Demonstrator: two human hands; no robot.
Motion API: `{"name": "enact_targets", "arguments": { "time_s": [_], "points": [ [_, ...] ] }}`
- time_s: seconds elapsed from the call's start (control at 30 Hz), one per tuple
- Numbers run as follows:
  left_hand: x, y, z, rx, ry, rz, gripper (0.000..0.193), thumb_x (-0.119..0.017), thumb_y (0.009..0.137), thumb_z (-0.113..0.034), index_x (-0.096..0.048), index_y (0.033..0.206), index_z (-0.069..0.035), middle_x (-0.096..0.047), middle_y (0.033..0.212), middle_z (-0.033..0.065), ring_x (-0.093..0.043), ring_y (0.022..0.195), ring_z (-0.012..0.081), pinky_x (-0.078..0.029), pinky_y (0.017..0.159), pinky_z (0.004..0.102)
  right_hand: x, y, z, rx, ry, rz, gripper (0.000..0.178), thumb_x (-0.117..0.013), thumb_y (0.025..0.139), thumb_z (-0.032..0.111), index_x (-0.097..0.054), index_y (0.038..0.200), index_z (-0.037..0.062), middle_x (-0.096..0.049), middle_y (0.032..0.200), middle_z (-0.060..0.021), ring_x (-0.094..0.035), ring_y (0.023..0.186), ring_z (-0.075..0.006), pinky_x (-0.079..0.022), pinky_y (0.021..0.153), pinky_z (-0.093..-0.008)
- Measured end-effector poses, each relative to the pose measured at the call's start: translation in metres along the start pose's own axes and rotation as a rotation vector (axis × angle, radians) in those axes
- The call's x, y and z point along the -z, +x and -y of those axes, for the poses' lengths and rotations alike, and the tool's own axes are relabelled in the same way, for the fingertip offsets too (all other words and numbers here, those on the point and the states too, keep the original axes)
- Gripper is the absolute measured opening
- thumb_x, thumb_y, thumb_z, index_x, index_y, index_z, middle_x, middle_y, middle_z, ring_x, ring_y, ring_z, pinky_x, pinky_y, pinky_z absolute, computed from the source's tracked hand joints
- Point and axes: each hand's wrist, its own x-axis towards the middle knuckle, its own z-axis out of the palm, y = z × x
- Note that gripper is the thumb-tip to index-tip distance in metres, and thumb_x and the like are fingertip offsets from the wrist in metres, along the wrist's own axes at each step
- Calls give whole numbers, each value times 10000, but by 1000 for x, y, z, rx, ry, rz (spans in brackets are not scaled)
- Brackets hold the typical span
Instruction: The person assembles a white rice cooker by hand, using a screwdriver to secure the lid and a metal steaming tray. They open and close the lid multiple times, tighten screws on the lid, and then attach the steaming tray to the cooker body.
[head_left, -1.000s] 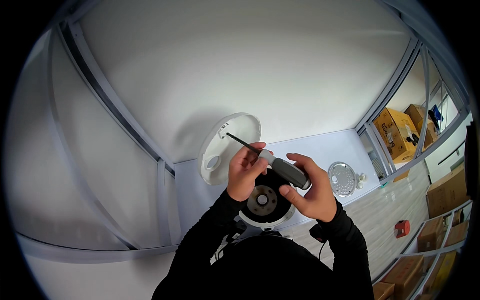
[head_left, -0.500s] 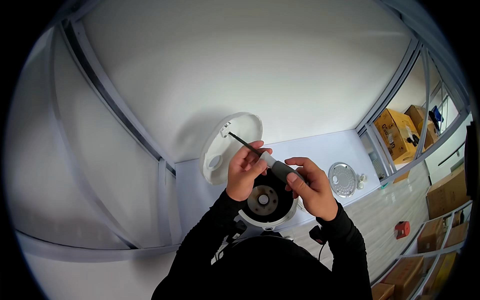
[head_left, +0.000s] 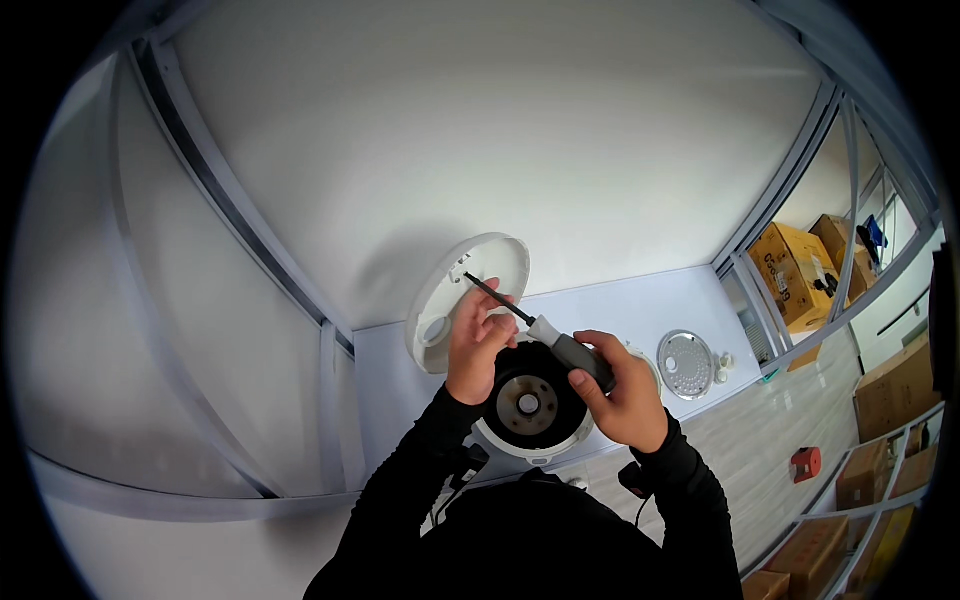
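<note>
My right hand (head_left: 628, 400) is wrapped round the grey handle of a screwdriver (head_left: 582, 360). Its dark shaft slants up and left, with the tip by a small fitting on the inside of a white round lid (head_left: 440, 290). My left hand (head_left: 474, 345) has its fingers curled loosely about the shaft, steadying it near the tip end. The lid stands raised and tilted behind a white rice cooker body (head_left: 540, 455). Inside that dark, round cavity a metal heating plate (head_left: 508, 400) with a central button shows. My hands cover part of the lid and the cooker's rim.
On the white table (head_left: 610, 305), to the right, lie a round perforated metal plate (head_left: 686, 365) and some small white parts (head_left: 723, 372). White panels in grey frames stand behind and left. Cardboard boxes (head_left: 795, 275) and a red object (head_left: 805, 463) are farther right.
The screwdriver's handle has shifted slightly down and right with my right hand. My left hand's fingers have moved from the handle's pale collar toward the shaft. The view has shifted slightly.
</note>
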Motion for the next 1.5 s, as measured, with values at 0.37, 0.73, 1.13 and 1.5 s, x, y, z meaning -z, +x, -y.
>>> {"name": "enact_targets", "arguments": {
  "time_s": [0.37, 0.73, 1.13, 1.5],
  "points": [
    [16, -34, -13, -91, 315, 114, 370, -699, 939, -53, -591, 1290, -9, -621, 1061, 39, -572, 867, 98, -463, 788, 257, 5, -33, -95, 86, 233, -396, 617, -726, 976, 226, -458, 1486, 3, -608, 1170, -122, -582, 1058, -196, -471, 950, -328],
    [54, -44, -70, -730, 889, -331, 326, -628, 959, -88, -613, 1267, 18, -639, 1202, 151, -603, 1047, 201, -459, 944, 306, 5, -42, -135, -196, 371, -295, 194, -745, 894, 94, -589, 995, 38, -502, 786, 32, -448, 716, -78, -396, 638, -281],
    [50, -58, -39, -418, 749, -189, 494, -652, 1006, -128, -529, 1454, 38, -609, 1394, 151, -585, 1258, 230, -428, 1098, 360, 17, -40, -119, -61, 107, -54, 367, -815, 911, 324, -632, 920, 5, -479, 697, -95, -433, 642, -184, -417, 602, -349],
    [-2, -118, -23, -467, 1119, 17, 552, -722, 810, 31, -646, 1351, -45, -667, 1327, 173, -591, 1290, 380, -469, 1089, 454, 84, -16, -146, -22, -9, -68, 266, -822, 908, 237, -681, 993, 28, -554, 728, -42, -499, 667, -142, -444, 618, -323]
  ]
}}
